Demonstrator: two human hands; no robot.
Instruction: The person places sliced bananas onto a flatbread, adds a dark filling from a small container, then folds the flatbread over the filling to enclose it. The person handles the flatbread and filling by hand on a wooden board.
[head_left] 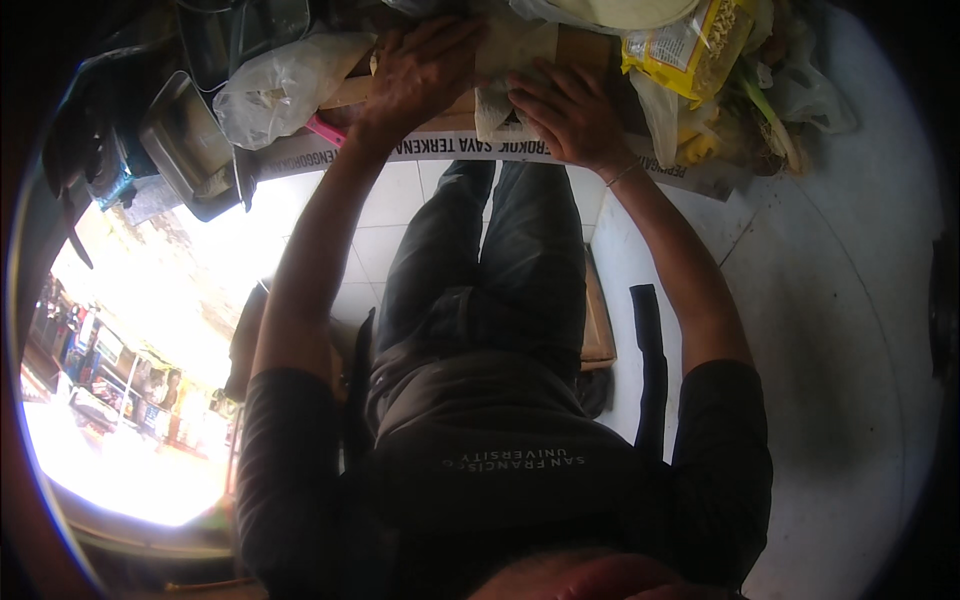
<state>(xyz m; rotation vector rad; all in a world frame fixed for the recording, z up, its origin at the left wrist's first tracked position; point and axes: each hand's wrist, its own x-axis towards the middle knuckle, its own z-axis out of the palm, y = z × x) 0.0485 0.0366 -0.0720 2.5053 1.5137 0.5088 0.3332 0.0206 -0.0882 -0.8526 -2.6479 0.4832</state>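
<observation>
A pale, see-through plastic sheet or bag lies on the brown surface of the counter at the top of the view. My left hand rests at its left side, fingers stretched toward it. On the right, my right hand lies with spread fingers on the plastic's near edge. Beneath the hands is a brown board, partly covered. A pink handle sticks out beside my left wrist; what it belongs to is hidden. I cannot make out what lies under the plastic.
Left of my hands are a crumpled plastic bag and a metal tray. A yellow food packet and green stalks crowd the right. A printed banner runs along the counter's front edge. A pale wall stands at right.
</observation>
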